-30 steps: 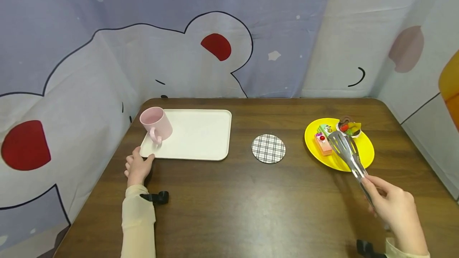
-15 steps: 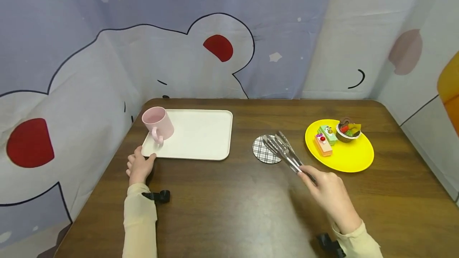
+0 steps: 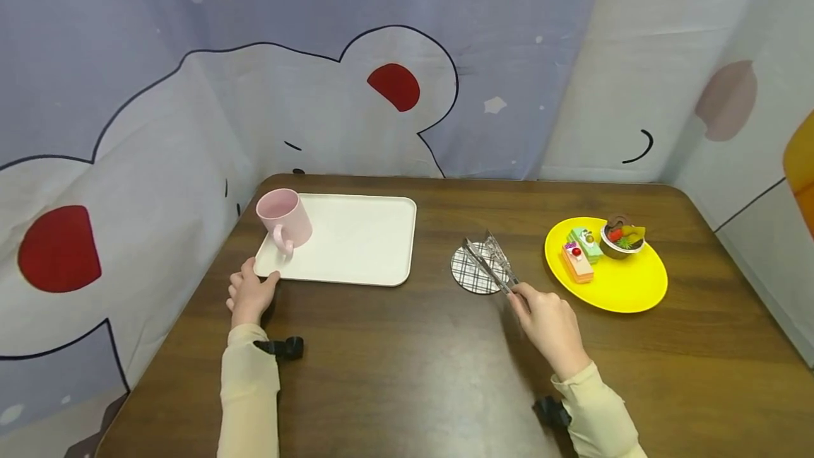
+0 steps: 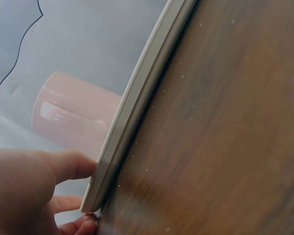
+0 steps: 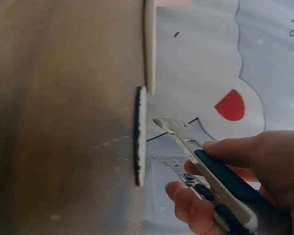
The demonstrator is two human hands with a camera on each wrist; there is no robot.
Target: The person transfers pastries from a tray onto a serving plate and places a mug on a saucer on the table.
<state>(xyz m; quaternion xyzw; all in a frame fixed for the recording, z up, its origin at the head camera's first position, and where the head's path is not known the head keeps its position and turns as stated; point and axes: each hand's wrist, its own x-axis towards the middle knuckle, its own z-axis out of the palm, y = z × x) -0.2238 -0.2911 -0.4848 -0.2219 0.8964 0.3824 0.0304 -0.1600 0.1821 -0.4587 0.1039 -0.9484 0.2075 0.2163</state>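
At the front left corner of the white tray (image 3: 359, 242), my left hand (image 3: 249, 297) grips the rim, thumb (image 4: 76, 165) on its front side and fingers around the corner. A pink mug (image 3: 289, 220) stands upright on the tray's left end, handle facing me. My right hand (image 3: 552, 327) holds metal tongs (image 3: 486, 266) by their dark-padded handles (image 5: 230, 181). The tongs' arms are spread, with nothing between their tips. In the head view they overlap the round plaid coaster (image 3: 466, 278); the right wrist view shows a gap between tips and coaster (image 5: 140, 137).
A yellow plate (image 3: 626, 290) stands at the right of the brown wooden table (image 3: 394, 366). On it are a pink cake slice (image 3: 579, 267), a green one (image 3: 586, 244) and a fruit-topped chocolate tart (image 3: 623, 239). A printed curtain (image 3: 496, 62) hangs behind the table.
My right hand has carried the tongs left, from over the yellow plate to over the coaster, and their arms have spread apart. The left hand stays at the tray corner.
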